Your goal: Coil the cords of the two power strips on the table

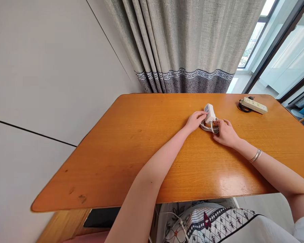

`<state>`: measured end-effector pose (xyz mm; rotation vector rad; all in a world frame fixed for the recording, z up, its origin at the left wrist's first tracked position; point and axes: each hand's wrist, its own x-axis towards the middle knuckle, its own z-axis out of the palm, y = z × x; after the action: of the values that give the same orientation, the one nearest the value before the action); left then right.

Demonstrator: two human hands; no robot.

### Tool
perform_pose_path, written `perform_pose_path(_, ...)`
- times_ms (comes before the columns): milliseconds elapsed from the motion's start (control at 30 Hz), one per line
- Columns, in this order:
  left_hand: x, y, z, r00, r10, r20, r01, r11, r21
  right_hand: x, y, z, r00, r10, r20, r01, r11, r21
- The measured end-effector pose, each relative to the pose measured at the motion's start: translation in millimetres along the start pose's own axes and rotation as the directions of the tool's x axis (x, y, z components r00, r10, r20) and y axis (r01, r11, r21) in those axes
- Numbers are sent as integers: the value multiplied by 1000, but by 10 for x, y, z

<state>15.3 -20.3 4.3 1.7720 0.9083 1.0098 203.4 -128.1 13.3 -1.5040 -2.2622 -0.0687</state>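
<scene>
Left hand (pixel 194 121): fingertips against the white block (pixel 210 113), likely steadying it; cannot tell if pinching.
Right hand (pixel 225 132): fingers curved by the cord (pixel 205 127), perhaps keeping loops gathered; pinch unclear.
White block: between both hands.

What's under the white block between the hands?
Loops of pale cable show by the near end of the white block, above the wooden table. Directly beneath is covered by the block; can't tell if cable runs there.
</scene>
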Motion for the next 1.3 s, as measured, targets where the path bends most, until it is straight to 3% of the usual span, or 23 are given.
perform_pose_path(100, -29, 18, 29, 998, 51, 35, -52, 998, 28, -16, -41, -42, 1000, -25, 6, 25, 999, -29)
perform_pose_path(233, -26, 20, 14, 999, 49, 24, -50, 998, 42, 79, -203, -78, 990, -65, 129, 89, 977, -192)
perform_pose_path(367, -7, -29, -13, 999, 38, -10, -38, 999, 32, 96, -207, -90, 989, -20, 147, 59, 963, -263)
perform_pose_path(500, 15, -133, -53, 998, -27, -64, 31, 998, 56, -136, 3, -181, 994, -16, 106, 41, 971, -236)
perform_pose_path(633, 36, -202, -87, 995, -73, -66, 79, 993, 88, -611, 328, -384, 999, -8, 51, 21, 965, -261)
perform_pose_path(833, 6, -159, -77, 998, -62, -14, 64, 983, 173, -1443, 941, -772, 981, 192, -39, -194, 931, -308)
perform_pose_path(933, -18, -132, -62, 998, -53, 23, 47, 975, 218, -1704, 1188, -904, 959, 269, -86, -282, 914, -290)
perform_pose_path(1067, -46, -114, -57, 997, -39, 63, 20, 958, 286, -1777, 1331, -938, 944, 305, -124, -328, 905, -272)
perform_pose_path(1300, -108, -92, -68, 993, 0, 119, -45, 925, 378, -1707, 1291, -838, 929, 345, -134, -369, 840, -398)
